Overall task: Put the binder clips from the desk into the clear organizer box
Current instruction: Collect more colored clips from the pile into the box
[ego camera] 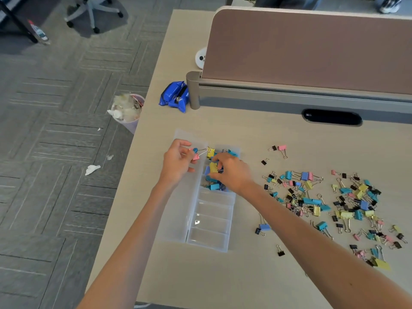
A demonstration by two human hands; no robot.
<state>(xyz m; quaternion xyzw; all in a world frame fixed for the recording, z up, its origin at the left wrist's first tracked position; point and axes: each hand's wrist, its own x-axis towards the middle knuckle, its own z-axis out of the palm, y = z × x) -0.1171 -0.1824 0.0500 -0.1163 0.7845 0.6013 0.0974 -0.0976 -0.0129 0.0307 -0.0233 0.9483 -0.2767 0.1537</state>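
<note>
The clear organizer box (214,238) lies open on the desk, lid flap to its left. Its far compartments hold several blue and yellow binder clips (214,186). My left hand (177,163) hovers over the box's far left part and pinches a small pink binder clip (195,156). My right hand (233,171) reaches over the filled compartments, fingers curled round a yellow binder clip (213,167). A large scatter of coloured binder clips (347,204) lies on the desk to the right of the box.
A blue packet (175,97) sits at the far left near a grey divider post (193,90). The brown desk partition (312,52) runs along the back. A full waste bin (127,111) stands on the floor beside the desk's left edge.
</note>
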